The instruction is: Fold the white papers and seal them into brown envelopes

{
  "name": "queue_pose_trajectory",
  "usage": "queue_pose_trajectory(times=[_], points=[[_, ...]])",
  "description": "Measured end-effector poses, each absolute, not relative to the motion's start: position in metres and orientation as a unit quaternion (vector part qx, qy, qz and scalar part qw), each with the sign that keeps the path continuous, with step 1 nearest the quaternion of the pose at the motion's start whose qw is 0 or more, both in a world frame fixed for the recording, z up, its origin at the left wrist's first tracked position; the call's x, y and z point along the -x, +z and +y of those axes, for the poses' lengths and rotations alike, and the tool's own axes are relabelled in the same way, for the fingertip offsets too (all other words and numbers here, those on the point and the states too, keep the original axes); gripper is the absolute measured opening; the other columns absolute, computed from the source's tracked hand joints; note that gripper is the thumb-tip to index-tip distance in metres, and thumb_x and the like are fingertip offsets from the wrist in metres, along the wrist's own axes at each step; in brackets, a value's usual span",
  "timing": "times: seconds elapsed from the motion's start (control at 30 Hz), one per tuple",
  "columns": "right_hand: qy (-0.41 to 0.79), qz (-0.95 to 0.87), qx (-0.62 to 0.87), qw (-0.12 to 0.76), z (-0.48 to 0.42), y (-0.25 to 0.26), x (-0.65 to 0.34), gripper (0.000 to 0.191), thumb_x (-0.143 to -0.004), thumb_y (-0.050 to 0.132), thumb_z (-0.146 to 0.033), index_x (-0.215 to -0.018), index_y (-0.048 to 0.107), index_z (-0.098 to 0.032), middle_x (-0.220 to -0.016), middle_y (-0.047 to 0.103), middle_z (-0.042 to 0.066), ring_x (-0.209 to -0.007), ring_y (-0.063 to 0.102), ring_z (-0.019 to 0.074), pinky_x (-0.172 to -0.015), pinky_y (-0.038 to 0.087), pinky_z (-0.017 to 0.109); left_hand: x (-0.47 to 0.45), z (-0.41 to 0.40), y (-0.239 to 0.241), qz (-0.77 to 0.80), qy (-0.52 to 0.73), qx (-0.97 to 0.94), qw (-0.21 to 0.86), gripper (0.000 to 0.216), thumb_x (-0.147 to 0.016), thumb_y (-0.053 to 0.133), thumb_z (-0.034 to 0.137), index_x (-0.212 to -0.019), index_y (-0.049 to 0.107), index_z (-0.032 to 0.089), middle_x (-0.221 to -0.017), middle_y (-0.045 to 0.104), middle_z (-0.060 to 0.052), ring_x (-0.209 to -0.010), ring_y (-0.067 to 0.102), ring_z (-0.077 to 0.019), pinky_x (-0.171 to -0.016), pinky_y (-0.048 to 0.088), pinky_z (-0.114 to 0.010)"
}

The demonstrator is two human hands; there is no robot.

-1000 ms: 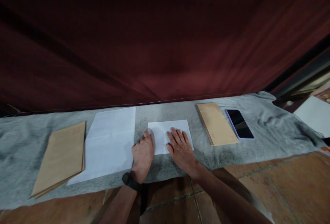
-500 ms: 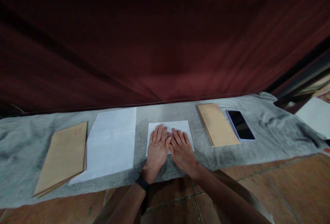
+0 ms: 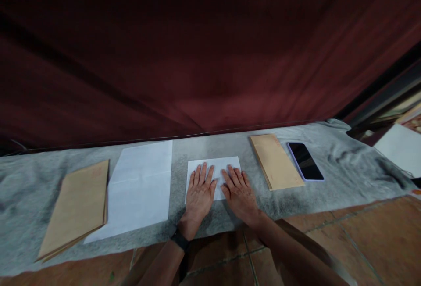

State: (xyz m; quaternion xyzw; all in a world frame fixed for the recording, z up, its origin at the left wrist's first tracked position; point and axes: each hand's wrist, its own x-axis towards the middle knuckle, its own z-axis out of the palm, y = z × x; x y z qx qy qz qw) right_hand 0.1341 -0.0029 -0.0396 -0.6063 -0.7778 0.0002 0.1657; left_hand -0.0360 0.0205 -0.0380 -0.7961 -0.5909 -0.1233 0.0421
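Both hands flat on a folded sheet, grey cloth on the tiled floor.

Left hand [image 3: 199,194] and right hand [image 3: 241,194] lie palm down, side by side, fingers spread, on the folded white paper [image 3: 214,166]; each grip is released, nothing grasped. The paper sits mid-cloth on the grey cloth [image 3: 345,167], its near edge under the palms. To the left are a larger white sheet [image 3: 141,185] and, overlapping that sheet's left edge, a brown envelope stack [image 3: 77,207]. To the right is a second brown envelope pile [image 3: 275,161], with a dark phone [image 3: 305,161] just beside it. A red curtain [image 3: 210,58] hangs behind. There is a black band [image 3: 179,238] on the left wrist.
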Motion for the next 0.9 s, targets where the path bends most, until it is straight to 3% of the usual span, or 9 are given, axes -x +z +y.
queue_pose_trajectory(times=[0.27,0.57,0.9], points=[[0.032,-0.768,0.614,0.181,0.013,-0.029,-0.122,0.05,-0.105,0.035,-0.031,-0.15,0.047,-0.012,-0.158,0.042,0.014,-0.147,0.037,0.0281,-0.121,0.027,0.049,0.036,0.021,-0.041,-0.593,-0.121,0.794,0.046,0.052,-0.103,0.038,0.039,-0.152,0.044,0.023,-0.162,0.038,-0.01,-0.151,0.031,-0.0308,-0.121,0.034,-0.052],[0.043,-0.773,0.602,0.196,0.032,-0.039,-0.09,0.049,-0.107,0.035,-0.033,-0.149,0.048,-0.014,-0.158,0.044,0.012,-0.147,0.038,0.0265,-0.122,0.027,0.047,0.041,0.021,-0.052,-0.579,-0.147,0.801,0.034,0.055,-0.101,0.029,0.021,-0.155,0.037,0.013,-0.162,0.035,-0.012,-0.153,0.025,-0.026,-0.122,0.032,-0.051],[-0.038,-0.751,0.628,0.199,0.025,-0.051,-0.123,0.053,-0.104,0.043,-0.041,-0.151,0.046,-0.018,-0.159,0.041,0.015,-0.146,0.039,0.0312,-0.117,0.031,0.05,0.051,0.019,-0.045,-0.634,-0.149,0.758,0.033,0.06,-0.103,0.03,0.042,-0.153,0.04,0.01,-0.161,0.037,-0.016,-0.151,0.03,-0.0304,-0.122,0.029,-0.052]])
